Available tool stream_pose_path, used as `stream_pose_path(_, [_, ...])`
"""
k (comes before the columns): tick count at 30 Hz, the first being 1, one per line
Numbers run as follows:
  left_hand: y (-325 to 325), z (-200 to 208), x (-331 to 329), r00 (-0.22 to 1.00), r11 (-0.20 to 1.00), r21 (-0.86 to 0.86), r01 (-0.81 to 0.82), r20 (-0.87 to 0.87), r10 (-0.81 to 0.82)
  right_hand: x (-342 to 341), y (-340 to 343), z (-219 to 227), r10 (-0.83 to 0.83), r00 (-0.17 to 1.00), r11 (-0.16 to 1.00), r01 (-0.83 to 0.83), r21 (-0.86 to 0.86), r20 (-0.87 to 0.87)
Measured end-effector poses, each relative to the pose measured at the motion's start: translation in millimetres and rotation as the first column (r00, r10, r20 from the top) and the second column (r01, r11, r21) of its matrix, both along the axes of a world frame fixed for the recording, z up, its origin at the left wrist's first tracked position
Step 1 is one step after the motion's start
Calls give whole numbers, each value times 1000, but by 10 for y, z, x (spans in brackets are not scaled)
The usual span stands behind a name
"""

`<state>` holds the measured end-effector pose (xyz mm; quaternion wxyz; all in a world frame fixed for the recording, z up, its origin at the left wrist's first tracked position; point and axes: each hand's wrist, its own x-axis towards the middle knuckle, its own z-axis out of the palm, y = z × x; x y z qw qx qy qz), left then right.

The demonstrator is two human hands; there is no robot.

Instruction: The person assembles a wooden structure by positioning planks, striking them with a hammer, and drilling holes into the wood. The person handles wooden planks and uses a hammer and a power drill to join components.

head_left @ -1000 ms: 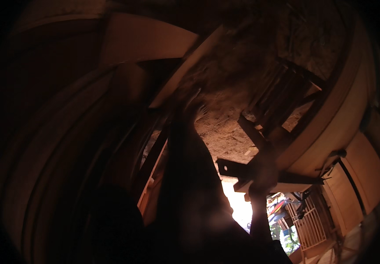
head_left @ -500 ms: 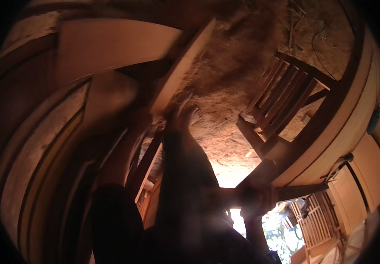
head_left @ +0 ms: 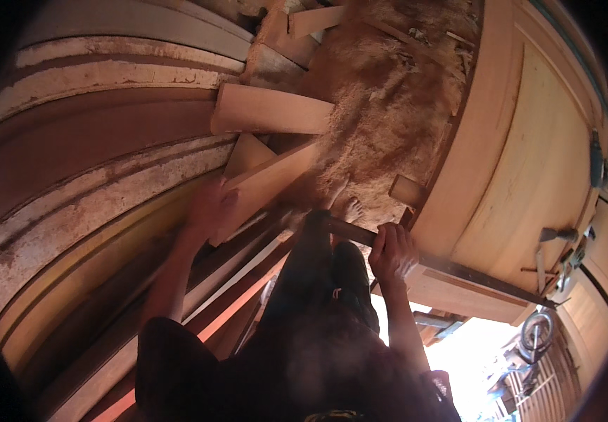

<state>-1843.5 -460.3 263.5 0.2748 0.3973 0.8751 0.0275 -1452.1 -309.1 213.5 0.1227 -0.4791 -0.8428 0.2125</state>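
Observation:
On the left, my left hand is closed on the near end of a pale wooden board, which slants away from me; the hand is slightly blurred. Another short, wide board lies just beyond it. Near the middle right, my right hand wraps around a long, narrow dark bar. One end of this bar sticks out toward my legs, while the rest runs right along the near edge of a large wooden panel.
Long planks are stacked along the left side. Sawdust covers the floor around my bare foot. A hammer and other tools lie on the panel at right. Farther lower right are a wheel and a slatted wooden piece.
My view has shifted, bringing the panel nearer the centre and taking the slatted wooden frame on the floor out of sight. My right hand keeps its hold on the bar.

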Motion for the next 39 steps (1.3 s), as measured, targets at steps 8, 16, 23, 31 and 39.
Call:
stream_pose_path(8, [69, -45, -581, 970, 991, -130, -11, -244, -21, 66, 6, -13, -1, 1000, 1000, 1, -7, -5])
stream_pose_path(16, [62, -216, -604, 869, 887, -432, 165, -361, -338, 24, -16, -28, -22, 1000, 1000, 21, -14, -6])
stream_pose_path(23, [824, -447, -562, 824, 819, -456, 347, -268, -499, 35, 6, -28, -49, 999, 998, 50, -27, 13])
stream_pose_path(31, [1495, -1554, -1563, 401, 465, -560, 686, -243, -884, -98, 51, 117, -150, 988, 980, 154, -129, 41])
stream_pose_path(39, [1930, -1154, -1356, 269, 251, -623, 741, -67, -961, -75, 23, 103, -167, 982, 980, 175, -92, 87])
